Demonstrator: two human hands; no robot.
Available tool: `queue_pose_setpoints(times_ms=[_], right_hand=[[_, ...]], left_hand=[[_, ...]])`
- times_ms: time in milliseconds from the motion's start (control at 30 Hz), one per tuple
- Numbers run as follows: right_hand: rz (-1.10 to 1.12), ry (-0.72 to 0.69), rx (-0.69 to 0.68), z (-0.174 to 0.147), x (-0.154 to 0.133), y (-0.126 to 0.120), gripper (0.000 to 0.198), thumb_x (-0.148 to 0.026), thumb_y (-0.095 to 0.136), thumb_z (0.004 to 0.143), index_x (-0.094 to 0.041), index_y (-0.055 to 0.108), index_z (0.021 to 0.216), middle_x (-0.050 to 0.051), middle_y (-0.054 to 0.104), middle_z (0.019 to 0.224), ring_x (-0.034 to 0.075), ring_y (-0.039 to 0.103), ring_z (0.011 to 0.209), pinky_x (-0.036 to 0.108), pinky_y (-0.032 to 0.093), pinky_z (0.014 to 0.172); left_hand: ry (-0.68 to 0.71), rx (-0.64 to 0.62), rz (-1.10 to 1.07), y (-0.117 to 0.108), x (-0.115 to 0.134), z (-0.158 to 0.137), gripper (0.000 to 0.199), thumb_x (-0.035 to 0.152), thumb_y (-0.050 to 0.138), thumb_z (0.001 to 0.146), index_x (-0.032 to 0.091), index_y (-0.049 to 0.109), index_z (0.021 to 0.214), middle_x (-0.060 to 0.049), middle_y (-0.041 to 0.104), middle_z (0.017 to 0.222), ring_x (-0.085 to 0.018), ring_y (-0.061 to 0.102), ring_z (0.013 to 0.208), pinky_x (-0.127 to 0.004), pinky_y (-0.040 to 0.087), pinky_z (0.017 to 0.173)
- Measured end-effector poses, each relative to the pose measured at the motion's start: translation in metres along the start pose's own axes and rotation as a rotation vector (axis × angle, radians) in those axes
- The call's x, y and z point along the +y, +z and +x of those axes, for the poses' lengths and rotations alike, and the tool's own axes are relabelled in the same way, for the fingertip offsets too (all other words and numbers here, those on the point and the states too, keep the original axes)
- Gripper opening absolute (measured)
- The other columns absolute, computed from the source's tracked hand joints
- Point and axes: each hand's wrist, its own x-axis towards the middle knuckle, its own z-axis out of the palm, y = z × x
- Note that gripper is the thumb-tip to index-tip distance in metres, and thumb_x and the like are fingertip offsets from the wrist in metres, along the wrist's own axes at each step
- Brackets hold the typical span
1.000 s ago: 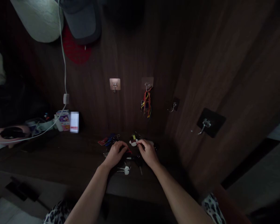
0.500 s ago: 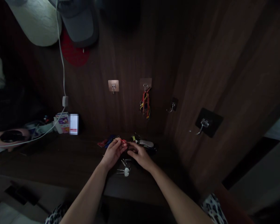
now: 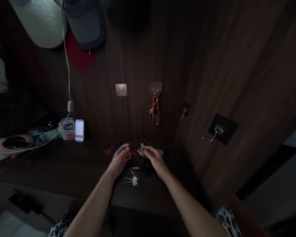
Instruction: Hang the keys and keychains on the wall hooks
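Over a dark wooden shelf, my left hand [image 3: 120, 159] pinches a thin red cord [image 3: 133, 152]. The cord runs across the gap to a silvery key [image 3: 140, 151], which my right hand [image 3: 154, 158] grips between thumb and fingers. Below the hands, a bunch of keys [image 3: 134, 180] lies fanned on the shelf, with dark items beside it that are hard to make out. Behind my left hand rest a red item [image 3: 109, 150] and a blue one, partly covered. A yellow-green tag [image 3: 141, 144] and a grey oval object, mostly hidden, lie behind my right hand.
Colourful cords with keys [image 3: 155, 110] hang from a wall hook. A bare hook [image 3: 121, 91] is left of them; two dark-backed hooks [image 3: 224, 129] project at right. Boxes [image 3: 68, 128], a lit phone [image 3: 79, 130] and a white cable [image 3: 68, 75] are at left. Caps [image 3: 85, 28] hang above.
My hands have moved apart, the right one shifting rightward. The red cord is now stretched between them, and a key shows in my right fingers.
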Motion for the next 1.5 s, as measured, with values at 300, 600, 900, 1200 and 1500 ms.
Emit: queue_pose_setpoints(times_ms=[300, 600, 900, 1200, 1500], right_hand=[[0.007, -0.05, 0.055, 0.0, -0.004, -0.002, 0.03, -0.042, 0.063, 0.07, -0.019, 0.062, 0.089, 0.003, 0.067, 0.074, 0.017, 0.062, 0.073, 0.028, 0.044, 0.065], [-0.019, -0.016, 0.045, -0.002, -0.007, 0.001, 0.028, -0.043, 0.065, 0.068, -0.018, 0.062, 0.081, 0.004, 0.069, 0.074, 0.019, 0.064, 0.075, 0.029, 0.046, 0.064], [-0.072, -0.001, -0.028, -0.002, -0.001, 0.0, 0.027, -0.043, 0.065, 0.068, -0.019, 0.063, 0.079, 0.003, 0.07, 0.073, 0.019, 0.065, 0.076, 0.032, 0.047, 0.072], [-0.104, 0.041, -0.193, -0.007, 0.001, 0.003, 0.023, -0.04, 0.061, 0.073, -0.019, 0.056, 0.081, 0.002, 0.07, 0.071, 0.017, 0.065, 0.073, 0.031, 0.045, 0.072], [-0.213, -0.102, -0.223, -0.006, 0.001, 0.007, 0.013, -0.033, 0.059, 0.075, -0.021, 0.059, 0.079, 0.0, 0.065, 0.08, 0.015, 0.062, 0.08, 0.028, 0.046, 0.076]], left_hand=[[0.108, -0.096, 0.387, 0.005, -0.007, -0.003, 0.035, 0.027, 0.075, 0.058, 0.018, 0.062, 0.089, 0.004, 0.054, 0.071, -0.007, 0.05, 0.064, -0.02, 0.04, 0.063], [0.18, -0.046, 0.445, 0.008, -0.001, -0.006, 0.024, 0.039, 0.065, 0.068, 0.017, 0.06, 0.075, 0.004, 0.055, 0.065, -0.009, 0.05, 0.061, -0.021, 0.04, 0.063], [0.211, 0.085, 0.225, -0.002, -0.001, 0.002, 0.028, 0.044, 0.064, 0.067, 0.019, 0.056, 0.076, 0.002, 0.061, 0.078, -0.012, 0.056, 0.075, -0.022, 0.042, 0.068], [0.125, 0.084, -0.035, -0.006, 0.002, 0.005, 0.028, 0.042, 0.067, 0.066, 0.02, 0.052, 0.075, 0.002, 0.06, 0.076, -0.011, 0.059, 0.073, -0.024, 0.044, 0.072], [0.133, -0.048, 0.129, 0.0, 0.001, -0.002, 0.027, 0.044, 0.065, 0.069, 0.02, 0.057, 0.077, -0.001, 0.062, 0.09, -0.011, 0.057, 0.077, -0.024, 0.044, 0.074]])
